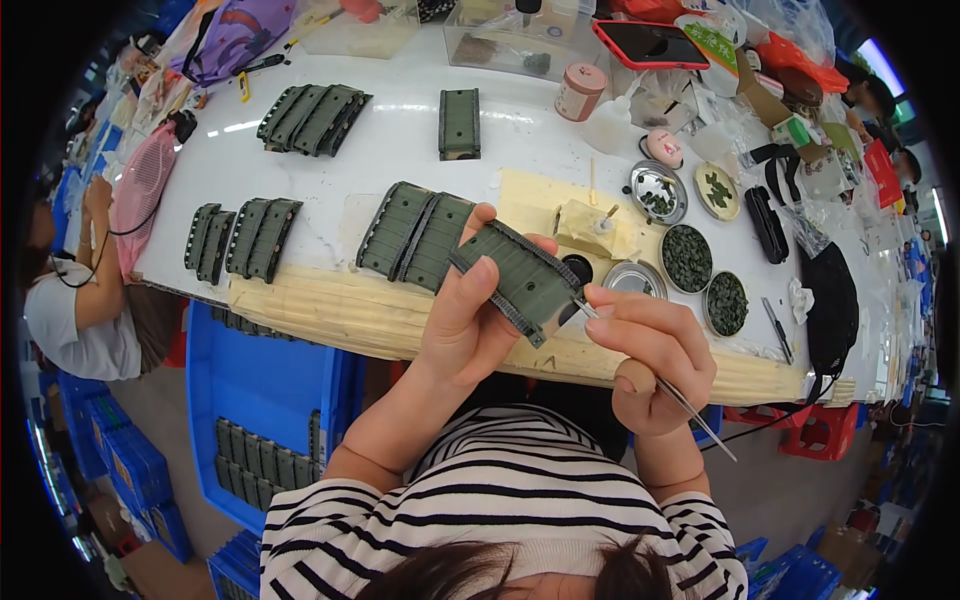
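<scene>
Held up over the table's near edge is a green moulded panel [528, 278] with dark ribbed strips along two sides. My left hand [455, 325] grips it, thumb on the front and fingers behind. My right hand [655, 360] is closed round slim metal tweezers [692, 410], whose tip meets the panel's right edge. Whether the tip holds a small piece, I cannot make out. Behind my left hand lie similar green panels [405, 230], side by side. Right of the panel stand round tins of small dark green pieces [687, 258] [726, 304] and a silver round dish [635, 278].
More panels lie at the left [262, 238] and back [315, 118]; others fill a blue crate [265, 390] below. A yellow block [597, 228] sits on yellow paper. A knife [777, 330], black case [765, 224] and phone [650, 44] lie rightward. Another person [85, 300] sits left.
</scene>
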{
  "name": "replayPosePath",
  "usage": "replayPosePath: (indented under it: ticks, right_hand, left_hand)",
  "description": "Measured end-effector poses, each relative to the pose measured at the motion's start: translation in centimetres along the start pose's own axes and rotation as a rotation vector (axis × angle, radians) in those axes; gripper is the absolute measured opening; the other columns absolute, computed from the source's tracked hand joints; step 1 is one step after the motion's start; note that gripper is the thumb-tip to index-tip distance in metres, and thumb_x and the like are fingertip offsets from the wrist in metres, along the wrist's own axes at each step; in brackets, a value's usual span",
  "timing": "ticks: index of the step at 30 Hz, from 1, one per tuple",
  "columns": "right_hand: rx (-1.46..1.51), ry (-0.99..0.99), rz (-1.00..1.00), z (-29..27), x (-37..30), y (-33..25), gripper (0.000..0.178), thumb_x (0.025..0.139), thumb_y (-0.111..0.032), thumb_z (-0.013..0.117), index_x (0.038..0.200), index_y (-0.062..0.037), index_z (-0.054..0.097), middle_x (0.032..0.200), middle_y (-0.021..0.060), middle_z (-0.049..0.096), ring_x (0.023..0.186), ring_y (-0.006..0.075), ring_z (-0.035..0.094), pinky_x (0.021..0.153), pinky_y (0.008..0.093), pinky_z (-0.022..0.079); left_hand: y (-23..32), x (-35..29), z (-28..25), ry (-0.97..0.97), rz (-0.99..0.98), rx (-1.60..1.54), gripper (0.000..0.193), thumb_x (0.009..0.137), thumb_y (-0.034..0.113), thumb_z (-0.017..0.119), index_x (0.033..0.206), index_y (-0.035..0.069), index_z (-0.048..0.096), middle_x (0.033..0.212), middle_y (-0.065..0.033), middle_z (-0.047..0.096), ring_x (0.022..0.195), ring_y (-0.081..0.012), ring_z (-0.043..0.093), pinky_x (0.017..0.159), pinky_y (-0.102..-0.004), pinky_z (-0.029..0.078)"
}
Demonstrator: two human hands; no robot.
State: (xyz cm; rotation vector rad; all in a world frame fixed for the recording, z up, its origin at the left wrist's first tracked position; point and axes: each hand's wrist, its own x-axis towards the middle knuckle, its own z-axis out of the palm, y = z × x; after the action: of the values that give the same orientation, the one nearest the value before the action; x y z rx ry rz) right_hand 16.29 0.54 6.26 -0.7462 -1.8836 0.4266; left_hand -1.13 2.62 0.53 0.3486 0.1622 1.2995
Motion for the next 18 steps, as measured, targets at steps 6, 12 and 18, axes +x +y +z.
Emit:
replayPosePath:
  ticks: [6,12,18]
  right_hand:
    - [0.010,0.001,-0.010,0.01,0.06,-0.41,0.029,0.076,-0.014,0.072,0.101,-0.0005,0.067,0.097,0.0130,0.065,0.095,0.0277,0.067,0.076,0.0327,0.056]
    - [0.012,-0.001,-0.013,0.08,-0.25,-0.38,0.031,0.074,-0.013,0.073,0.102,-0.0002,0.067,0.098,0.0135,0.065,0.096,0.0282,0.067,0.077,0.0328,0.056]
    - [0.030,-0.002,-0.003,0.11,-0.16,-0.56,0.031,0.075,-0.014,0.073,0.102,-0.0004,0.067,0.098,0.0131,0.065,0.096,0.0280,0.067,0.077,0.0327,0.056]
  left_hand:
    - [0.12,0.20,-0.69,-0.097,0.017,-0.015,0.062,0.085,0.018,0.069,0.131,0.022,0.028,0.119,-0.0198,0.054,0.109,-0.0291,0.059,0.089,-0.0414,0.054]
    - [0.14,0.18,-0.87,-0.113,0.015,-0.016,0.064,0.084,0.018,0.070,0.131,0.022,0.027,0.119,-0.0202,0.054,0.107,-0.0281,0.059,0.089,-0.0409,0.054]
    - [0.21,0.14,-0.90,-0.123,0.014,-0.014,0.064,0.084,0.018,0.070,0.132,0.022,0.027,0.118,-0.0202,0.053,0.107,-0.0277,0.059,0.090,-0.0405,0.053]
